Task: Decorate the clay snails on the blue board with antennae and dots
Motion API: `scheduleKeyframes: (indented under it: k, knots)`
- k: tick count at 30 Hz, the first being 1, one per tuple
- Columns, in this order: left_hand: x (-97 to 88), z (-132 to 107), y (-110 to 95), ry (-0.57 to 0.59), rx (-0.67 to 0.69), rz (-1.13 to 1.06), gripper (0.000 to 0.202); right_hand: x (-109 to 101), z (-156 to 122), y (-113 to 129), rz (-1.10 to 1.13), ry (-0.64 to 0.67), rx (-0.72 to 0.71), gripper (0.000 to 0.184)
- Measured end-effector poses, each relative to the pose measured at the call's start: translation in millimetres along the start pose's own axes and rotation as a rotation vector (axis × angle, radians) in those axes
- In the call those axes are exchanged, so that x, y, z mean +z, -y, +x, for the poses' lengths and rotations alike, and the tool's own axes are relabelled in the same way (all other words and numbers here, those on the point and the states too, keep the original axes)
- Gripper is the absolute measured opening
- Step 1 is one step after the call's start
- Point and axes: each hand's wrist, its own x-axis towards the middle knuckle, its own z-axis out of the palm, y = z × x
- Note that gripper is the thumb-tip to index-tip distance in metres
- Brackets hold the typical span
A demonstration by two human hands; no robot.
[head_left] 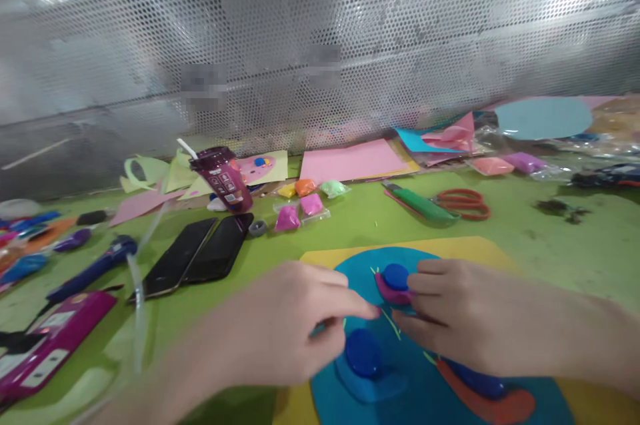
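Over a blue paper shape (pixel 345 405) on a yellow sheet (pixel 500 251), both my hands meet near the middle. My left hand (pixel 310 321) stretches its index finger to a thin yellow-green strand (pixel 391 323), with its thumb apart and nothing visible in it. My right hand (pixel 450 318) has its fingers bent together at the strand's other side; whatever they pinch is hidden. Beside its knuckles sits a blue clay disc (pixel 396 276) on a magenta clay curve (pixel 385 291). Another blue disc (pixel 363 353) lies below my left hand. An orange clay curve (pixel 465 395) lies below my right wrist.
Scissors (pixel 463 205) and a green-handled cutter (pixel 425 203) lie behind the sheet. Small bags of coloured clay (pixel 287 218), two phones (pixel 217 251) and a lidded cup with a straw (pixel 225 178) stand further left. A glue gun (pixel 95 268) and magenta power strip (pixel 60 338) lie at left. A perforated metal panel (pixel 350 45) closes the back.
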Motion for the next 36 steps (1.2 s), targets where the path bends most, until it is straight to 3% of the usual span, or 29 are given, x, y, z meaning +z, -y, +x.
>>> scheduleKeyframes:
  k: [7,18,36]
  knots:
    - [23.0,6,-4,-0.019,0.068,0.148,0.034,1,3,3,0.004,0.024,-0.037,0.025]
    - [29.2,6,-7,-0.119,0.119,0.18,0.034,7,2,3,0.005,0.067,-0.033,0.023]
    - [38.9,5,-5,-0.101,0.195,0.286,0.03,8,1,3,-0.001,0.062,-0.027,0.02]
